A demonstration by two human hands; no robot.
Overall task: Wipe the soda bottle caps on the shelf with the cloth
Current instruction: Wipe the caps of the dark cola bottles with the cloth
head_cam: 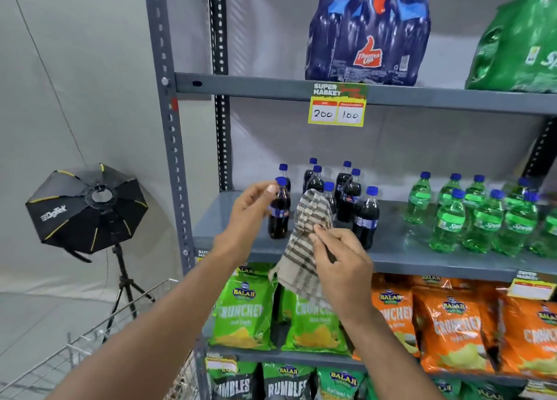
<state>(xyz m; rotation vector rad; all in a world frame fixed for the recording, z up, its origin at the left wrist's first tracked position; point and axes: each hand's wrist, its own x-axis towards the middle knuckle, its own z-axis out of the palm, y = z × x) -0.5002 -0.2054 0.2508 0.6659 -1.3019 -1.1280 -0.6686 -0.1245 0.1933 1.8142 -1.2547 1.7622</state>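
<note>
Several dark cola bottles with blue caps [346,185] stand on the grey middle shelf [422,264]. My left hand [250,215] reaches to the front-left cola bottle [279,215], fingers curled near its neck and cap; whether it grips the bottle is unclear. My right hand [340,261] pinches a beige cloth with dark stripes [304,249]. The cloth is draped over the top of the bottle just right of the front-left one, hiding its cap. Green soda bottles with blue caps [473,215] stand further right on the same shelf.
Wrapped cola pack [367,35] and green pack [518,47] sit on the upper shelf, above a yellow price tag [337,105]. Chip bags [446,324] fill the lower shelves. A wire cart [99,348] and a softbox on a tripod [87,209] stand at left.
</note>
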